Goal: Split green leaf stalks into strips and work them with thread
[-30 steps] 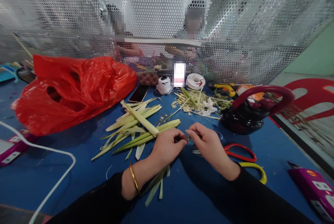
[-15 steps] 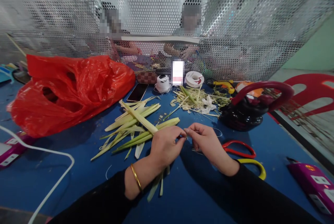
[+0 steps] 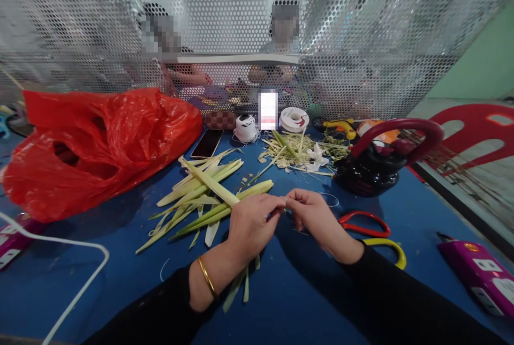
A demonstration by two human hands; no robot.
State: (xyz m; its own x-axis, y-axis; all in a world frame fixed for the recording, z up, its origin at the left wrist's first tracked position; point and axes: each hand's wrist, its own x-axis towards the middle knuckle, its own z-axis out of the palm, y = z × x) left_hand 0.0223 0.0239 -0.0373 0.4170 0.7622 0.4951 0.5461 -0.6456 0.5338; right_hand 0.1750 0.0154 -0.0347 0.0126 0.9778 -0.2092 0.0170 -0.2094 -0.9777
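My left hand (image 3: 254, 222) and my right hand (image 3: 311, 214) meet fingertip to fingertip above the blue table, both pinched closed. What lies between the fingertips is too small to make out. A thin white thread (image 3: 336, 200) loops out beside my right hand. Pale green leaf strips (image 3: 212, 181) lie in a loose pile next to my left hand, and more leaf ends (image 3: 241, 289) stick out below that wrist. To the right of my right hand rest scissors with one red handle (image 3: 367, 224) and one yellow handle (image 3: 395, 251); their blades are hidden.
A red plastic bag (image 3: 108, 147) fills the left side. Behind the leaves are a phone (image 3: 207, 143), a thread ball (image 3: 246, 128), a white spool (image 3: 294, 119) and plant scraps (image 3: 293, 149). A black pot (image 3: 369, 171) stands right, with a purple power strip (image 3: 477, 275) nearer.
The view has shifted slightly, so the table items appear a little further left. Both hands keep their fingertips together, with the left fingers slightly straighter.
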